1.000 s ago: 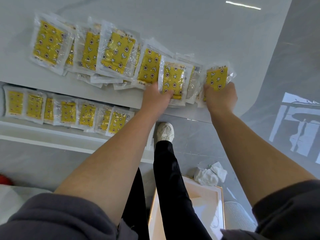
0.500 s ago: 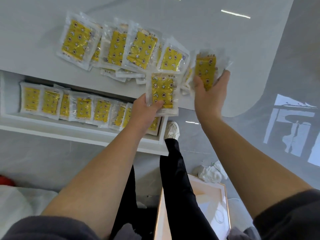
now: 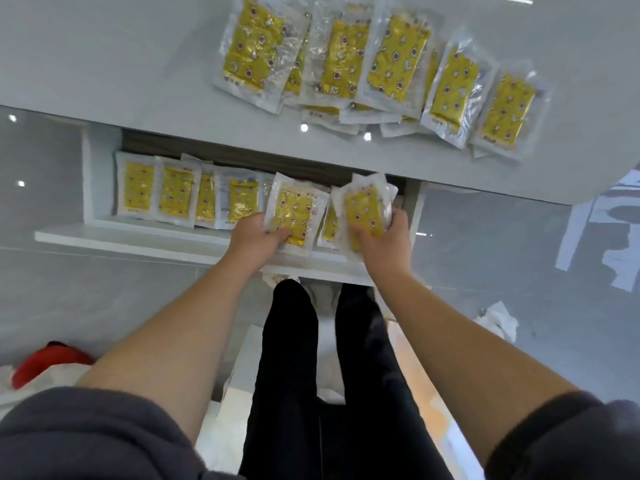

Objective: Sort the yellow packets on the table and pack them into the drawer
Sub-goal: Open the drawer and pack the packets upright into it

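Several yellow packets in clear wrap lie fanned out and overlapping on the white table. Below its edge the white drawer stands open, with a row of yellow packets lined up from its left end. My left hand holds one yellow packet over the drawer's right half. My right hand grips another yellow packet just right of it, near the drawer's right end. A further packet shows partly between the two.
My black trouser legs and a white shoe stand under the drawer on the glossy grey floor. A red object lies at lower left, crumpled white paper at right, and a light framed board by my feet.
Both hands have come down off the table to the open drawer, each carrying a packet. The view has tilted down and the table's packets now sit at the top.
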Available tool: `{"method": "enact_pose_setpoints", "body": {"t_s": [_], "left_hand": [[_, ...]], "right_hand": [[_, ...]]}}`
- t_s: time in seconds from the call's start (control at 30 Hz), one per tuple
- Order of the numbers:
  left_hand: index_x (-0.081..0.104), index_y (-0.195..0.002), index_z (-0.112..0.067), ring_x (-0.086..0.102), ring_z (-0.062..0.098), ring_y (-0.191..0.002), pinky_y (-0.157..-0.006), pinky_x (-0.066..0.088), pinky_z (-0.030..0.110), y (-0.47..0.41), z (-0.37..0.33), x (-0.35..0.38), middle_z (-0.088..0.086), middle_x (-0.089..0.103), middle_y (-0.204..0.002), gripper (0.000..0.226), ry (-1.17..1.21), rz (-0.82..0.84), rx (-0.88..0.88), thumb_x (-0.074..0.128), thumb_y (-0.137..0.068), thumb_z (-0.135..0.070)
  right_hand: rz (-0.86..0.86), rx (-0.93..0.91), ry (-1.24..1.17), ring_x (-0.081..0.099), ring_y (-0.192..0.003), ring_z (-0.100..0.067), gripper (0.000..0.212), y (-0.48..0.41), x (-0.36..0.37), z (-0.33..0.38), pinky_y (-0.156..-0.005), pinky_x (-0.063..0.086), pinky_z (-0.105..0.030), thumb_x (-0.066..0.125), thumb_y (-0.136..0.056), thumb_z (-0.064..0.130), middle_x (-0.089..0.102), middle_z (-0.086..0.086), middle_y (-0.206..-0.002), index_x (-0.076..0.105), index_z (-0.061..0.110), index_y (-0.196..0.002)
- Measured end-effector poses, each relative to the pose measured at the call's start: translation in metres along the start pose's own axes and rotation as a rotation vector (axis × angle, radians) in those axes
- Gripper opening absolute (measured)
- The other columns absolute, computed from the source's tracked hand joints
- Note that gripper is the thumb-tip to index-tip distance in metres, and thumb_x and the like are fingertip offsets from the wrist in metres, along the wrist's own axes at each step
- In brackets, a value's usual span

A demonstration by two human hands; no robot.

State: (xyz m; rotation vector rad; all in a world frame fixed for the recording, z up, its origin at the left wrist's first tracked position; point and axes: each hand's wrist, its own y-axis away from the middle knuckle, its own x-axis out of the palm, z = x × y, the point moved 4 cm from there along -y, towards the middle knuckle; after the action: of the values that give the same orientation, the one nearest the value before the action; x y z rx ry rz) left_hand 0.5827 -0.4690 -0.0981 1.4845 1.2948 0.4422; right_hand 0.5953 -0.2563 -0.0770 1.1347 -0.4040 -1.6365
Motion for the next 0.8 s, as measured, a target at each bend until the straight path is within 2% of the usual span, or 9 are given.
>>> {"method": "enact_pose_setpoints", "body": {"t_s": [0.07,0.13,0.2,0.27,0.4,0.47,0.57,0.67,0.8], "left_hand": [[0.056,-0.104,-0.016,0.056,0.019,-0.088,-0.069,0.039,0.027,-0.012,-0.005,0.009,-0.005,0.054,-0.082,0.018,-0.002,-0.003,-0.013,0.063,-0.091,-0.026],[0.054,-0.12,-0.015,0.059,0.025,-0.108,-0.079,0.044,0.031,-0.024,-0.01,0.022,0.004,0.06,-0.113,0.032,-0.029,0.002,0.009,0.062,-0.091,-0.027],[0.036,-0.143,-0.014,0.058,0.017,-0.104,-0.082,0.044,0.028,-0.037,-0.012,0.035,0.006,0.043,-0.143,0.057,-0.039,-0.004,0.006,0.06,-0.093,-0.027],[0.029,-0.145,-0.016,0.057,0.01,-0.09,-0.072,0.041,0.024,-0.05,-0.011,0.047,0.006,0.04,-0.146,0.061,-0.029,-0.013,0.013,0.06,-0.093,-0.025],[0.027,-0.145,-0.014,0.052,0.027,-0.118,-0.082,0.041,0.031,-0.068,0.002,0.062,0.01,0.04,-0.146,0.062,-0.093,-0.027,-0.013,0.061,-0.093,-0.023],[0.025,-0.148,-0.012,0.045,0.031,-0.129,-0.092,0.041,0.035,-0.073,0.006,0.065,0.011,0.037,-0.149,0.065,-0.163,-0.026,-0.02,0.06,-0.094,-0.024],[0.039,-0.136,-0.007,0.052,0.031,-0.117,-0.081,0.041,0.033,-0.077,0.008,0.066,0.012,0.049,-0.136,0.05,-0.27,-0.064,0.011,0.058,-0.095,-0.026],[0.051,-0.097,-0.009,0.052,0.023,-0.081,-0.066,0.035,0.031,-0.077,0.008,0.062,0.01,0.058,-0.099,0.017,-0.38,-0.144,0.061,0.055,-0.097,-0.025],[0.049,-0.086,-0.011,0.052,0.023,-0.076,-0.063,0.036,0.033,-0.077,0.006,0.055,0.005,0.052,-0.082,0.018,-0.532,-0.18,0.066,0.052,-0.098,-0.023]], "right_hand": [[-0.052,0.136,-0.055,0.06,-0.097,-0.018,0.051,-0.011,0.005,-0.018,-0.076,0.05,-0.031,0.07,-0.086,0.027,0.06,0.003,-0.108,0.044,0.017,-0.129],[-0.076,0.191,-0.078,0.057,-0.094,-0.018,0.049,-0.024,0.007,-0.03,-0.078,0.047,-0.032,0.068,-0.089,0.026,0.057,0.004,-0.105,0.042,0.017,-0.13],[-0.096,0.2,-0.091,0.051,-0.088,-0.014,0.047,-0.04,0.007,-0.039,-0.077,0.042,-0.028,0.065,-0.091,0.026,0.053,0.009,-0.095,0.041,0.019,-0.131],[-0.103,0.183,-0.088,0.048,-0.086,-0.012,0.048,-0.055,0.007,-0.045,-0.078,0.04,-0.027,0.064,-0.093,0.026,0.044,0.015,-0.085,0.04,0.018,-0.134],[-0.066,0.2,0.024,0.051,-0.072,-0.006,0.038,-0.074,0.015,-0.063,-0.06,0.042,-0.024,0.059,-0.094,0.03,0.058,0.005,-0.099,0.045,0.016,-0.126],[-0.083,0.233,0.095,0.055,-0.076,-0.013,0.038,-0.077,0.016,-0.07,-0.057,0.041,-0.024,0.055,-0.096,0.031,0.06,-0.002,-0.11,0.045,0.014,-0.129],[-0.102,0.255,0.28,0.054,-0.084,-0.023,0.032,-0.081,0.014,-0.074,-0.067,0.042,-0.032,0.048,-0.099,0.029,0.059,-0.007,-0.108,0.046,0.01,-0.125],[-0.067,0.232,0.507,0.058,-0.095,-0.031,0.026,-0.086,0.007,-0.073,-0.071,0.042,-0.033,0.039,-0.102,0.021,0.062,-0.014,-0.11,0.053,0.005,-0.116],[-0.046,0.209,0.649,0.061,-0.103,-0.034,0.027,-0.088,-0.003,-0.066,-0.07,0.042,-0.032,0.037,-0.102,0.014,0.063,-0.018,-0.114,0.056,0.002,-0.119]]}}
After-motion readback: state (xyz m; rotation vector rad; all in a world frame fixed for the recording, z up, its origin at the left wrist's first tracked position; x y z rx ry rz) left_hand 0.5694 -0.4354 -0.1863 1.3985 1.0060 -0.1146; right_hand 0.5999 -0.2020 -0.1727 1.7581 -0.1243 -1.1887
